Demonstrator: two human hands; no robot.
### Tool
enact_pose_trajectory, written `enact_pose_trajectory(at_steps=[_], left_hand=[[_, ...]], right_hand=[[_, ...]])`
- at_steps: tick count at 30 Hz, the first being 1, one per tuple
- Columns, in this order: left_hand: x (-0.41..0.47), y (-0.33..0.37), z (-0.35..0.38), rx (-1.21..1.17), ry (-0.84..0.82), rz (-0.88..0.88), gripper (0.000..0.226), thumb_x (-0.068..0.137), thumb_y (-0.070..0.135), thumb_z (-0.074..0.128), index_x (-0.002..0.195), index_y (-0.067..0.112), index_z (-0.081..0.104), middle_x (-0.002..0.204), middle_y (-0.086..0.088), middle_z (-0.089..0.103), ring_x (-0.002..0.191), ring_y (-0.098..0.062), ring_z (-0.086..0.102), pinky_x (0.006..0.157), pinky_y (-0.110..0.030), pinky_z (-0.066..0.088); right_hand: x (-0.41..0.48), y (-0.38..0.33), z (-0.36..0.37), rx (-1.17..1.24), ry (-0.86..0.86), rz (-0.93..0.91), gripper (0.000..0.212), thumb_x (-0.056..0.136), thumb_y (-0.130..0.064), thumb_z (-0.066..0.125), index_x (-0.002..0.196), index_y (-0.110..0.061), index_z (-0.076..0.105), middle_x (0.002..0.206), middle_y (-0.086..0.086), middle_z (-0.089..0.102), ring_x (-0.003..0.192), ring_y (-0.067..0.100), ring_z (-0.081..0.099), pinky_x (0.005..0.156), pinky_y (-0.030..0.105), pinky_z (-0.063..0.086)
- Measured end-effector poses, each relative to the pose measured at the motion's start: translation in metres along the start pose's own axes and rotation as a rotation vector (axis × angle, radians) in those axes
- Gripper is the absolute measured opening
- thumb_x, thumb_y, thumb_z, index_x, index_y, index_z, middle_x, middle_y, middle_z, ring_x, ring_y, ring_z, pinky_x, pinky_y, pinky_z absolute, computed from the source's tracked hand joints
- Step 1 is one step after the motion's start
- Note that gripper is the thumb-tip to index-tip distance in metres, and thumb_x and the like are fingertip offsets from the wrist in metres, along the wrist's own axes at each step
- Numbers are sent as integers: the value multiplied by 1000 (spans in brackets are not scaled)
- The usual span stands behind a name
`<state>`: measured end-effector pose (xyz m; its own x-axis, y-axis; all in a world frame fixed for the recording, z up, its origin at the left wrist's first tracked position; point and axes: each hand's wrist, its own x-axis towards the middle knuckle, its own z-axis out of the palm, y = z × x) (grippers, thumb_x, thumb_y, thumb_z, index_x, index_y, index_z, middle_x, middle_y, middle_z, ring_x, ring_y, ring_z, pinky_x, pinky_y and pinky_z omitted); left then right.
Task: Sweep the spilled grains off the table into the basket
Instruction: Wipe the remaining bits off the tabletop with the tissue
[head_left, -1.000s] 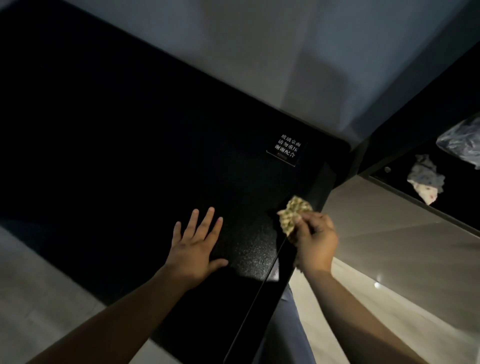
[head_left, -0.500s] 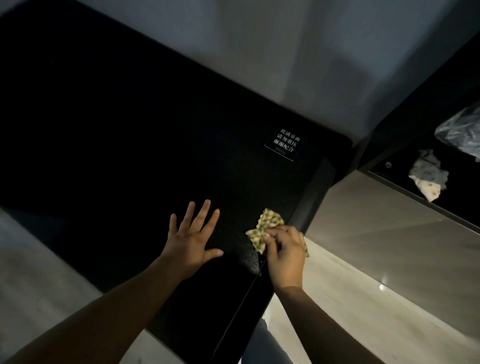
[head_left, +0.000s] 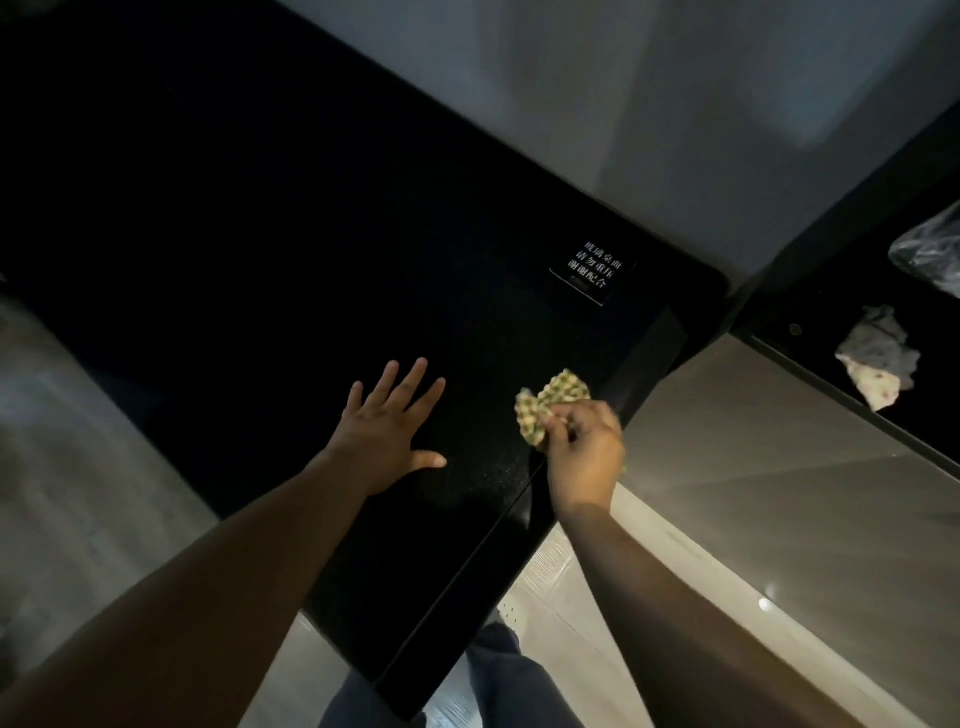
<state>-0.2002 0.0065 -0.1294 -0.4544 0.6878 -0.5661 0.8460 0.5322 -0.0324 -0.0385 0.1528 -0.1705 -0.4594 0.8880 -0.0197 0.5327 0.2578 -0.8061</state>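
Sweeping step: right hand (head_left: 584, 449) pinches cloth (head_left: 548, 402) at table (head_left: 260, 234) right edge; left hand (head_left: 387, 431) flat, fingers spread. Next: push grains over that edge; basket unseen.

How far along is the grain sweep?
Done: nothing provable; no basket in view. In hand: the right hand grips a yellow-green checked cloth at the right edge of the black glass table; the left hand lies flat on it. Left: faint specks between the hands, possibly grains, to sweep off.
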Motion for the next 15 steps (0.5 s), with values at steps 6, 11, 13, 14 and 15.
enact_pose_trajectory(at_steps=[6,11,13,14,15], left_hand=[[-42,-6,11,-264,202,11,72,93,55,42,151,30,7,158,5,-17,144,-19,-19,119,-49,1],[-89,-24,53,-325,211,9,73,91,51,50,151,25,16,160,3,-8,145,-21,-13,117,-44,0],[-100,-29,63,-344,237,11,73,91,48,52,150,23,19,160,0,-2,146,-23,-8,116,-44,1],[-104,-32,65,-350,241,10,73,91,48,53,150,22,19,160,0,-1,146,-23,-8,116,-45,2],[-107,-34,68,-351,236,5,74,91,47,53,150,22,18,160,0,-2,146,-23,-8,116,-44,3]], right_hand=[[-68,-5,11,-48,-94,-146,12,82,-7,71,83,-19,70,89,-8,55,85,10,47,80,8,30],[-106,-17,11,21,-205,-6,12,84,-8,69,83,-20,72,90,-11,54,87,9,54,81,5,34],[-98,-23,1,74,-107,19,9,85,-8,69,84,-16,72,89,-8,55,86,12,56,81,13,40],[-89,-24,-4,86,-20,29,8,86,-7,68,85,-14,71,90,-6,54,86,15,55,82,19,43],[-79,-23,-8,86,57,55,6,87,-8,68,88,-13,71,91,-5,54,88,17,55,83,24,45]])
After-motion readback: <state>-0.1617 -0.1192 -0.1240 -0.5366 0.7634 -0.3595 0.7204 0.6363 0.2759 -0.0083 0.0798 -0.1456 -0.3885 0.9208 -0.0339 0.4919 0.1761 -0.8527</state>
